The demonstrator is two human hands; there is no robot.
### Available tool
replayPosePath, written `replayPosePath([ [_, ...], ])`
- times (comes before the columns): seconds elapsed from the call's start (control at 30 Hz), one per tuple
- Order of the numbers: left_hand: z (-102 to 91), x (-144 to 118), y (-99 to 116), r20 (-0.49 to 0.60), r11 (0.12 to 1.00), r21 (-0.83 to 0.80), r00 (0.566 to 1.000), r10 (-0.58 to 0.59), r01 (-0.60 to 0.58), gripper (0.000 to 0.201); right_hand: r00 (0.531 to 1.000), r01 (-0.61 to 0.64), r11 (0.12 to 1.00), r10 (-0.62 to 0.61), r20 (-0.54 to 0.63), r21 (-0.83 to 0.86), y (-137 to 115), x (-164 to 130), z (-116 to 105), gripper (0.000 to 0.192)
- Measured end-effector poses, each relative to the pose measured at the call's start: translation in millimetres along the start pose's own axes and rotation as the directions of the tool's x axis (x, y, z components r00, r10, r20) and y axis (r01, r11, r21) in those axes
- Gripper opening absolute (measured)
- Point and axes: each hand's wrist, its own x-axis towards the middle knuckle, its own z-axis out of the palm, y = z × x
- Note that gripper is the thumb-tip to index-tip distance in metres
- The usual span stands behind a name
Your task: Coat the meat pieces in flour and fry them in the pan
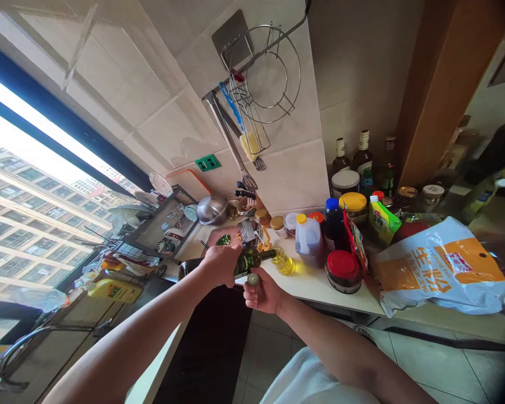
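My left hand [223, 264] grips a dark green bottle [252, 259] and holds it tilted almost level above the counter edge. The bottle's neck points right, toward a small glass [283, 261] with yellow liquid in it. My right hand [263, 292] sits just below the bottle, fingers closed on a small round cap [253, 279]. A cutting board [225, 238] with chopped greens lies just behind my left hand.
Jars, plastic bottles and a red-lidded tub [343, 271] crowd the white counter [311, 283]. An orange and white flour bag [441, 269] lies at the right. A steel bowl [212, 209], dish rack [162, 224] and wall-hung utensils [244, 134] stand behind. A window [33, 213] fills the left.
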Motion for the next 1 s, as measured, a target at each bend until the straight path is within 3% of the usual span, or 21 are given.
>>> replayPosePath([
  [1.0, -13.5, 2.1, 5.9, 0.045, 1.000, 0.022, 0.999, -0.017, 0.016, 0.079, 1.000, 0.003, 0.999, -0.003, -0.011, 0.044, -5.1, -2.4, 4.3, 0.052],
])
